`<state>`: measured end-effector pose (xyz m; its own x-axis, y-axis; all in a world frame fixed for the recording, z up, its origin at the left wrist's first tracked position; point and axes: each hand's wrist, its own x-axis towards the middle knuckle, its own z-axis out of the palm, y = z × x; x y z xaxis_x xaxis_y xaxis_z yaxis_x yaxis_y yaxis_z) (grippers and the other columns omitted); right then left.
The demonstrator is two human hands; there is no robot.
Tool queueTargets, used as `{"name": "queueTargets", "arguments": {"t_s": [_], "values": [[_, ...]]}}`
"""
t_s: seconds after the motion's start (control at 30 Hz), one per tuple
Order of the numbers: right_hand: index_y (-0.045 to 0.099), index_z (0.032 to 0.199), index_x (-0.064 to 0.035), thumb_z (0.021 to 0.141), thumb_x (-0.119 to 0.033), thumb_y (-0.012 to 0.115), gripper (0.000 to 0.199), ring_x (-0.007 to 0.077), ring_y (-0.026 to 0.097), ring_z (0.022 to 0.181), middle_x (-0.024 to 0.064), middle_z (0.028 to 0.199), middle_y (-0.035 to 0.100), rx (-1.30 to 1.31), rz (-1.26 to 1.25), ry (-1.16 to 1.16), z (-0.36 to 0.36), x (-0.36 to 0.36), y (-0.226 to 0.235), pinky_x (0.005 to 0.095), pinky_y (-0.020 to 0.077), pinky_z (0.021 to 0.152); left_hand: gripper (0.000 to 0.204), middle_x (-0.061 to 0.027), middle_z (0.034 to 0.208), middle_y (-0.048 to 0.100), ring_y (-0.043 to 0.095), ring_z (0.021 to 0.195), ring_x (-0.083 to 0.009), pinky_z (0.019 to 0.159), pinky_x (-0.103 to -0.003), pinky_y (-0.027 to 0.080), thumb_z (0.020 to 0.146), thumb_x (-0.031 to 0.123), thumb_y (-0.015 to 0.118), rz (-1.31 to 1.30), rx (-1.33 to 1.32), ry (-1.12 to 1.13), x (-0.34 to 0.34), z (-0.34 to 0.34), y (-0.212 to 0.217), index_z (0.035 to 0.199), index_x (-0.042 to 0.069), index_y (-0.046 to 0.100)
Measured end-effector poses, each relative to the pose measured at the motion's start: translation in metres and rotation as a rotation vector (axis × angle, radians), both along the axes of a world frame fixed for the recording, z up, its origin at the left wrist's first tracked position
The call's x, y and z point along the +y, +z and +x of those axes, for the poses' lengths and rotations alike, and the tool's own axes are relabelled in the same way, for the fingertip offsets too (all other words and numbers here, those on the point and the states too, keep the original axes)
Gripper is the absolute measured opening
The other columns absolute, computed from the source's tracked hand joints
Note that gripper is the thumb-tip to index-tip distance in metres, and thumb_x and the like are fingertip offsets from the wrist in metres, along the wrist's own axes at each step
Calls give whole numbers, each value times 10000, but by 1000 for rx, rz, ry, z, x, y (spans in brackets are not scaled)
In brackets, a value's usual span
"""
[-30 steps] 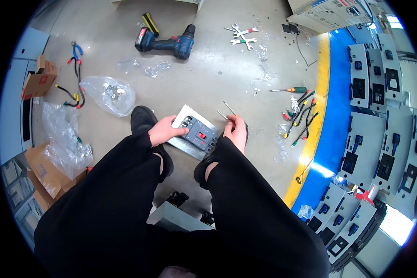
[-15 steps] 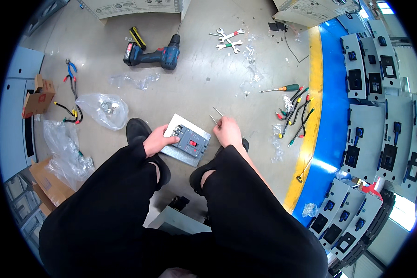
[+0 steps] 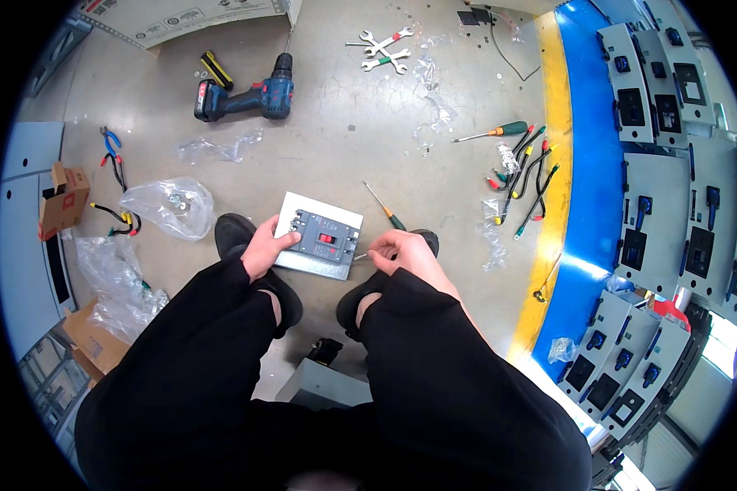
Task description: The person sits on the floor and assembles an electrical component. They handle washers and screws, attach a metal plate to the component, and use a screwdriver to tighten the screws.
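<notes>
Breaker [image 3: 325, 238] steadying, I'd judge: my left hand [image 3: 264, 249] clasps plate [image 3: 323, 210], right hand [image 3: 404, 253] pinches rod [image 3: 361, 257]; next needs careful aim.

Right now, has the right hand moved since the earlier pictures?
Yes: the right hand has moved down the view, farther from the screwdriver beside the black cables.

The right hand [image 3: 405, 253] has moved from over the nearer screwdriver [image 3: 392, 216] to beside the metal plate [image 3: 323, 267].
</notes>
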<state>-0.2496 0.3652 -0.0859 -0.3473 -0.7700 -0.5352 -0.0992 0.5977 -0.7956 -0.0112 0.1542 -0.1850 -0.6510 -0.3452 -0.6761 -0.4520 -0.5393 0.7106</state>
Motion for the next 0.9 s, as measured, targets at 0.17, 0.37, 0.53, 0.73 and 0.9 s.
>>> {"name": "queueTargets", "arguments": {"t_s": [0.17,0.37,0.53,0.73,0.9], "values": [[719,990,15,901,-61,736,118,221,708,789,120,888,698,92,-71,22,12,-5,-11,327,569,734,463,-105,1218,678,648,1094,-170,978,-334,516,953,129,708,15,9,-1,0,-1,2,1352,-43,546],[701,972,-1,906,-86,725,111,269,707,829,136,904,687,149,-44,50,12,-4,-25,374,564,745,457,-106,1213,681,651,1090,-167,983,-335,516,959,136,713,17,32,-6,0,-1,4,1342,-50,549],[646,922,-8,865,-64,711,103,337,675,865,149,883,650,460,-256,212,24,-6,-33,412,556,764,451,-104,1207,681,649,1096,-168,983,-336,514,960,140,712,12,37,4,0,0,3,1336,-51,550],[693,923,22,890,-135,708,161,342,684,860,158,888,689,332,-165,236,35,-15,-40,412,556,785,449,-106,1225,670,649,1093,-170,983,-335,514,959,136,709,10,51,-6,1,0,1,1337,-45,547],[755,996,9,911,-106,789,147,130,656,734,86,822,728,-425,40,-173,29,-10,-69,295,530,704,449,-107,1218,673,652,1094,-171,981,-337,522,958,130,713,32,45,-5,0,0,-1,1335,-46,545]]}}
